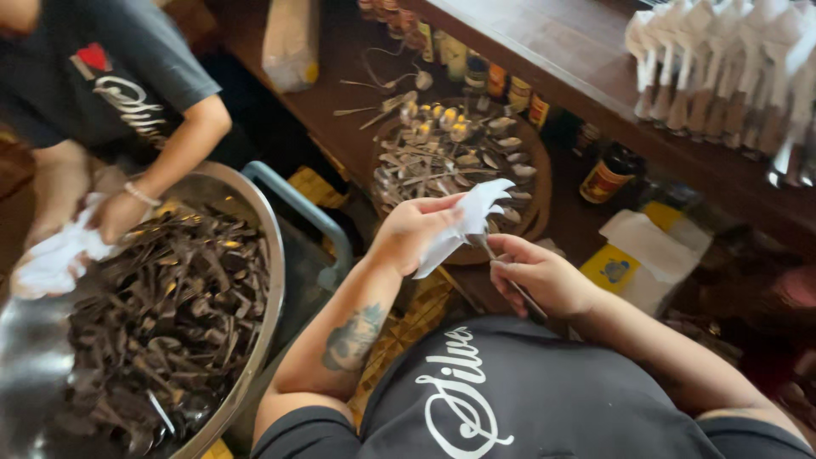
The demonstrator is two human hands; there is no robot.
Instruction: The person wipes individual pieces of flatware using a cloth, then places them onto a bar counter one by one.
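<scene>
Left hand grip closed on white napkin. Right hand grip pinched on utensil handle. Utensil's long axis runs 11-to-5, its head tucked in the napkin at 11 o'clock from the right hand. Round tray of spoons at 12.

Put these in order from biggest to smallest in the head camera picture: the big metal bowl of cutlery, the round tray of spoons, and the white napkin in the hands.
1. Metal bowl, clearly the largest, though it sits nearer the camera.
2. Round tray of spoons.
3. White napkin, smallest.
</scene>
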